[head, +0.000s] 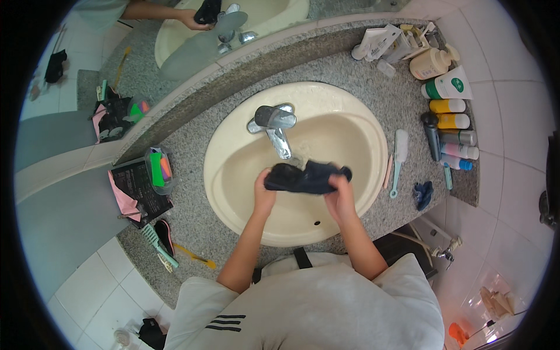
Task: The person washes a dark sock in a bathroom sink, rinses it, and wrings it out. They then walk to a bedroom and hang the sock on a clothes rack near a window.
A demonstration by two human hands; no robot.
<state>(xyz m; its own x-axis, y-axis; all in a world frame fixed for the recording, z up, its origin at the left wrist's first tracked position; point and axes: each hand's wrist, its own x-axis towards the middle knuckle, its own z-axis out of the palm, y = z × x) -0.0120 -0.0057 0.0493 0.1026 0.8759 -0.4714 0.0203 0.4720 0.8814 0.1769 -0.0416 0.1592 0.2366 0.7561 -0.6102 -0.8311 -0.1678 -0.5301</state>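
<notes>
My left hand (264, 192) grips one end of a dark navy or black cloth item (304, 178), and my right hand (340, 194) grips its other end. The item is stretched sideways over the cream oval sink (363, 210), just in front of the spout of a chrome faucet (278, 127). Its exact kind is hard to tell, as it is folded and slightly blurred. Some wet glints show in the basin below the spout.
On the granite counter (192, 201), a white-headed brush (399, 162) and a small blue cloth (423, 195) lie right. Bottles and tubes, among them a green-and-white tube (448, 85), line that wall. Left are a plastic container (159, 170), a black packet (140, 188) and a mint hairbrush (159, 245).
</notes>
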